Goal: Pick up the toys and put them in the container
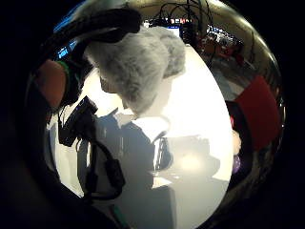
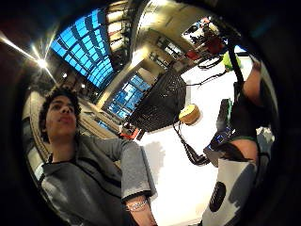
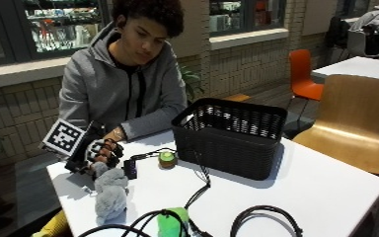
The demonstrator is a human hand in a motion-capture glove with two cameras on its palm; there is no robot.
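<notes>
**Risk of dropping the plush short of the basket**

Gloved right hand curled round the head end of a grey plush toy, with the body hanging below the grip and its lower end at or just above the white counter (contact not clear from the outside view). In the little-finger-side palm view, grey fur close against the palm, pinned under the black strapped fingers.

Black wicker basket standing well apart from the plush, across the counter toward the far side. Between them: a small round green-and-tan toy just beside the basket's near wall, and black cables trailing over the counter. A green toy at the near edge, among more cable loops.

Likely troubles on the way over:
- Held only by one end, so prone to swing and slip out on a quick lift.
- Dangling body apt to drag across the cables or knock the small round toy off its spot.
- Tall basket wall: too low a carry, and the hanging end catches the rim and spills outside.
</notes>
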